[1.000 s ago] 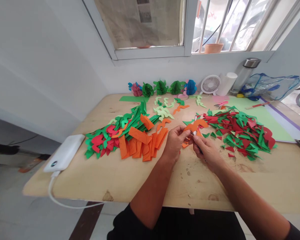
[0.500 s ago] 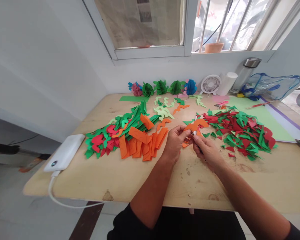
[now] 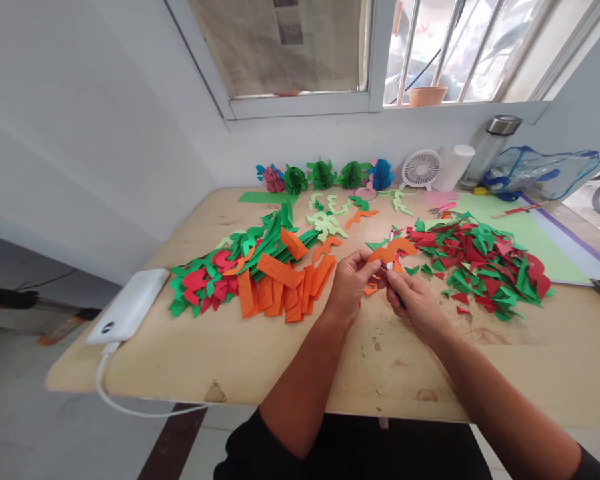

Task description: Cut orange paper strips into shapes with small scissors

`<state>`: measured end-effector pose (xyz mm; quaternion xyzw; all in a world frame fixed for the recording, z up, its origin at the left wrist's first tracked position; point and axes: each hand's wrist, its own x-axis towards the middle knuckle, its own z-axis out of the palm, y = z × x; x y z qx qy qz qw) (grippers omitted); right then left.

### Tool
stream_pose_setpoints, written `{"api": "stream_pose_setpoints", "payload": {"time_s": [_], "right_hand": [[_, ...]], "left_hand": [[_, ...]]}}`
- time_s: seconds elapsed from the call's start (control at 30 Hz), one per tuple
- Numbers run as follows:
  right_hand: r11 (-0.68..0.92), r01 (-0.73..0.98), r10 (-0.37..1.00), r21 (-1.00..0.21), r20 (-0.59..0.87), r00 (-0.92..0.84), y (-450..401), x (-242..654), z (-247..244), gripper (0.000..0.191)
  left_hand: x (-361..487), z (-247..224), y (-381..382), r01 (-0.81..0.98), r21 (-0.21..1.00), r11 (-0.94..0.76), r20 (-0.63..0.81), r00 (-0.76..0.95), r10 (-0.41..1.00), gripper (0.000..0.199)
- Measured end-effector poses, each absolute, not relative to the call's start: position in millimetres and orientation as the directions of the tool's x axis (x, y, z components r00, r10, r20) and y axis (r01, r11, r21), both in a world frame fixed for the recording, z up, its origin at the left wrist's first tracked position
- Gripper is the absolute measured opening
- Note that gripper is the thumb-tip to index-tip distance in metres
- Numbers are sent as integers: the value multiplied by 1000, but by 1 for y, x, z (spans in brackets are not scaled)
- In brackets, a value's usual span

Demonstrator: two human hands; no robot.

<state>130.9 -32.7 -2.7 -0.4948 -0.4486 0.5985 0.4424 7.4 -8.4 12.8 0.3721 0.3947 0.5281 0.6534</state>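
Above the table (image 3: 205, 353), pinching orange paper (image 3: 394, 249) in left hand (image 3: 351, 283), gripping dark tool (image 3: 399, 299) in right hand (image 3: 417, 303); keeping pose since a second ago, making no visible progress.

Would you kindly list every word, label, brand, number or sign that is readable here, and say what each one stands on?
There is no text that I can read.
White device with a cable: its dark oval mark is too small to make out.
Brownish window covering: any print there is too blurred to read.
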Motion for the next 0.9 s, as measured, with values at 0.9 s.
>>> {"api": "stream_pose_setpoints", "payload": {"time_s": [0.9], "right_hand": [[-199,-66,975,-978,-191,-117,-34,131,-2,51]], "left_hand": [[7,13,-8,-407,899,163,-115,139,984,17]]}}
